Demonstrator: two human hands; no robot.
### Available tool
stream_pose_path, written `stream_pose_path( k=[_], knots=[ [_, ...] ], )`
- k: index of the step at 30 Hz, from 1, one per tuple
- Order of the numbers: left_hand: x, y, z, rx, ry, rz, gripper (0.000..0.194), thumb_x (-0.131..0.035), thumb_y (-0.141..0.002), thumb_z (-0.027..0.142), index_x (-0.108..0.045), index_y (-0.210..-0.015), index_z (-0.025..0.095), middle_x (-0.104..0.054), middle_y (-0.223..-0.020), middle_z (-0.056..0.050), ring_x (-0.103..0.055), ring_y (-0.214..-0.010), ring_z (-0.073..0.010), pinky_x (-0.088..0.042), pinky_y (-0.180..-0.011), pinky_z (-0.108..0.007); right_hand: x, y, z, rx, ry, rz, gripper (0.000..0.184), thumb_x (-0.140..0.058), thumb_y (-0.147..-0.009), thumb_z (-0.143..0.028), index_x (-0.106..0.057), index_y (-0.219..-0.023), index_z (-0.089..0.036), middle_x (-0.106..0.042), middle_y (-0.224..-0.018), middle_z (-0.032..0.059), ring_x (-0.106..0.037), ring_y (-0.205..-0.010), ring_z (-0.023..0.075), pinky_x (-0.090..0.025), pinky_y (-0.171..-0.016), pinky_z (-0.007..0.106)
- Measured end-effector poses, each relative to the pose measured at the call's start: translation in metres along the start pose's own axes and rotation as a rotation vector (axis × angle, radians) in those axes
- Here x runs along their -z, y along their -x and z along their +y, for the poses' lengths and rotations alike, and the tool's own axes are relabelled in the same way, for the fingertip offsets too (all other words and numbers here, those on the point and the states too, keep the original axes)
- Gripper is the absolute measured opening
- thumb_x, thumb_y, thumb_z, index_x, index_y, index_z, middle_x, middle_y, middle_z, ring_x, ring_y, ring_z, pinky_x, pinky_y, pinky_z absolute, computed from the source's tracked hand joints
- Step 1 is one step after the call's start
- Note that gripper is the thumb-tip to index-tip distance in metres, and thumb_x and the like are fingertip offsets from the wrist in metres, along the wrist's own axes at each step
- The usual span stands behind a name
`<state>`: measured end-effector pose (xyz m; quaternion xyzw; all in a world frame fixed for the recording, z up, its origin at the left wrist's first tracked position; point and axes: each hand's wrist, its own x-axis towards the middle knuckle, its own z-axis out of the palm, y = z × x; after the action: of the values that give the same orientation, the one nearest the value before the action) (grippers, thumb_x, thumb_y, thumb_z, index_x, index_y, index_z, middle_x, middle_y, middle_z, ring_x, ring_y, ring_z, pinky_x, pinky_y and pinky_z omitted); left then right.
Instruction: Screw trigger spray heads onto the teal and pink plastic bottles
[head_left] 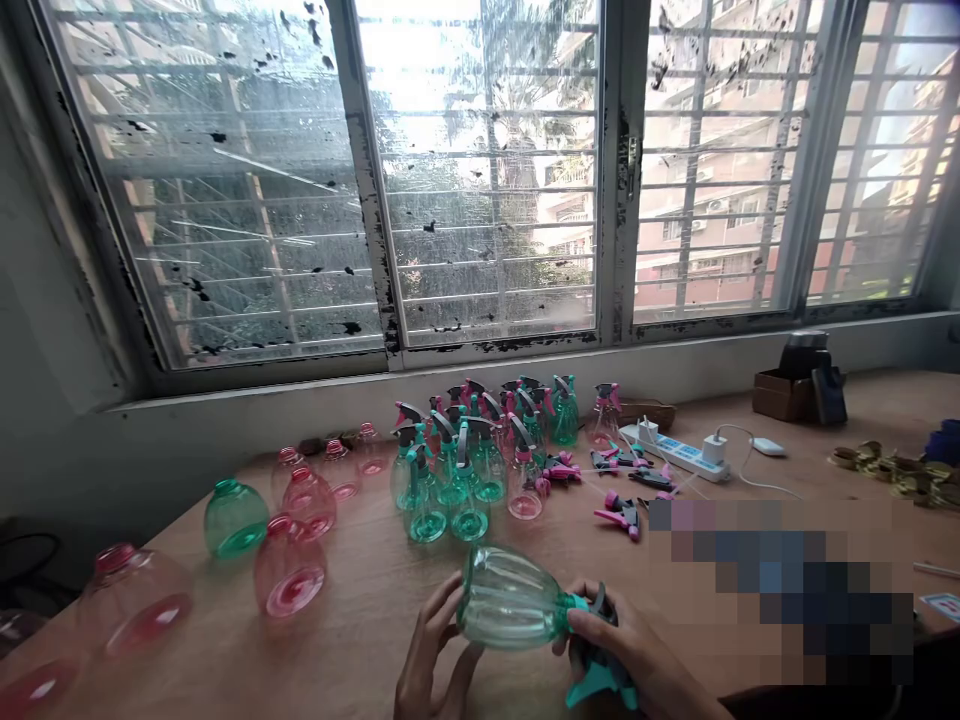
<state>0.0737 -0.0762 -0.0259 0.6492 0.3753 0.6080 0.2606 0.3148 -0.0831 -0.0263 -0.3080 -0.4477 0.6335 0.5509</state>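
A clear green spray bottle [511, 600] lies on its side in the air above the near part of the table, its base to the left. Around that base curve the fingers of my left hand [435, 650]. My right hand [619, 635] grips the neck and the teal-and-grey spray head [600, 675], whose trigger end points down. Just beyond my hands stands a cluster of assembled green and pink spray bottles [469, 490]. Loose pink and teal spray heads [622, 515] lie to the right of the cluster.
Pink bottles without heads [291, 570] and a green one [235, 520] stand on the left. A white power strip [675, 450] with a cable lies at the back right. Gold-coloured pieces [892, 470] and a brown box [784, 395] are farther right. Part of the right side is blurred out.
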Motion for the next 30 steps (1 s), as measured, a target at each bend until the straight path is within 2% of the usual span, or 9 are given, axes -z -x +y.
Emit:
stream_pose_path(
  k=[4, 8, 12, 16, 20, 23, 26, 30],
  knots=[
    [-0.005, 0.003, 0.008, 0.099, 0.062, -0.002, 0.051, -0.073, -0.085, 0.050, -0.064, -0.131, 0.031, -0.060, -0.150, -0.006, -0.053, -0.140, -0.0316, -0.051, -0.111, -0.036, 0.001, 0.000, 0.002, -0.026, 0.003, -0.018, 0.040, -0.083, -0.078, -0.045, -0.056, -0.093, -0.019, -0.082, -0.078, 0.0065, -0.071, -0.055, 0.0154, -0.053, -0.050, 0.023],
    [-0.006, 0.005, 0.012, 0.130, 0.181, 0.021, 0.047, -0.077, -0.080, 0.051, -0.067, -0.117, 0.025, -0.060, -0.150, -0.012, -0.053, -0.139, -0.0362, -0.048, -0.114, -0.046, 0.002, -0.001, 0.003, -0.029, 0.019, -0.019, 0.040, -0.083, -0.078, -0.047, -0.059, -0.091, -0.018, -0.081, -0.078, 0.0058, -0.070, -0.053, 0.0150, -0.053, -0.049, 0.023],
    [-0.006, 0.005, 0.011, 0.144, 0.195, 0.032, 0.045, -0.079, -0.078, 0.053, -0.067, -0.110, 0.024, -0.061, -0.148, -0.014, -0.052, -0.140, -0.0384, -0.045, -0.115, -0.051, 0.000, -0.001, 0.000, -0.028, 0.065, -0.013, 0.041, -0.081, -0.077, -0.051, -0.061, -0.083, -0.015, -0.080, -0.074, 0.0076, -0.070, -0.052, 0.0155, -0.052, -0.048, 0.023],
    [-0.006, 0.005, 0.008, 0.105, 0.153, 0.031, 0.041, -0.073, -0.083, 0.054, -0.067, -0.114, 0.027, -0.059, -0.150, -0.011, -0.052, -0.141, -0.0357, -0.048, -0.113, -0.047, -0.002, -0.001, 0.000, -0.038, 0.065, 0.005, 0.043, -0.082, -0.075, -0.053, -0.060, -0.080, -0.016, -0.079, -0.068, 0.0071, -0.071, -0.051, 0.0175, -0.054, -0.047, 0.024],
    [-0.002, 0.003, 0.004, -0.021, -0.042, 0.035, 0.041, -0.064, -0.091, 0.052, -0.067, -0.127, 0.033, -0.053, -0.154, -0.008, -0.049, -0.143, -0.0335, -0.046, -0.114, -0.046, -0.002, -0.002, 0.002, -0.006, 0.040, 0.012, 0.041, -0.080, -0.080, -0.052, -0.060, -0.081, -0.016, -0.077, -0.063, 0.0037, -0.070, -0.051, 0.0158, -0.055, -0.049, 0.024],
    [0.001, 0.000, -0.001, -0.082, -0.124, 0.023, 0.037, -0.063, -0.094, 0.047, -0.068, -0.128, 0.034, -0.061, -0.142, -0.009, -0.055, -0.135, -0.0318, -0.050, -0.108, -0.042, -0.001, -0.002, 0.003, 0.003, 0.018, 0.017, 0.040, -0.079, -0.082, -0.052, -0.061, -0.082, -0.016, -0.076, -0.064, 0.0027, -0.069, -0.051, 0.0150, -0.055, -0.049, 0.023],
    [0.000, 0.000, -0.005, -0.059, -0.116, 0.021, 0.040, -0.066, -0.091, 0.047, -0.067, -0.128, 0.033, -0.065, -0.133, -0.008, -0.063, -0.123, -0.0307, -0.058, -0.095, -0.036, -0.002, -0.002, 0.002, 0.005, 0.014, 0.007, 0.040, -0.078, -0.083, -0.052, -0.061, -0.082, -0.015, -0.075, -0.063, 0.0031, -0.070, -0.051, 0.0150, -0.055, -0.049, 0.023],
    [-0.005, 0.002, -0.007, -0.029, -0.078, 0.014, 0.049, -0.070, -0.086, 0.051, -0.063, -0.131, 0.032, -0.062, -0.139, -0.008, -0.062, -0.125, -0.0322, -0.058, -0.099, -0.038, -0.001, -0.002, 0.004, 0.004, 0.005, 0.023, 0.038, -0.078, -0.083, -0.050, -0.060, -0.083, -0.016, -0.076, -0.063, 0.0024, -0.070, -0.051, 0.0151, -0.054, -0.049, 0.023]
  ],
)
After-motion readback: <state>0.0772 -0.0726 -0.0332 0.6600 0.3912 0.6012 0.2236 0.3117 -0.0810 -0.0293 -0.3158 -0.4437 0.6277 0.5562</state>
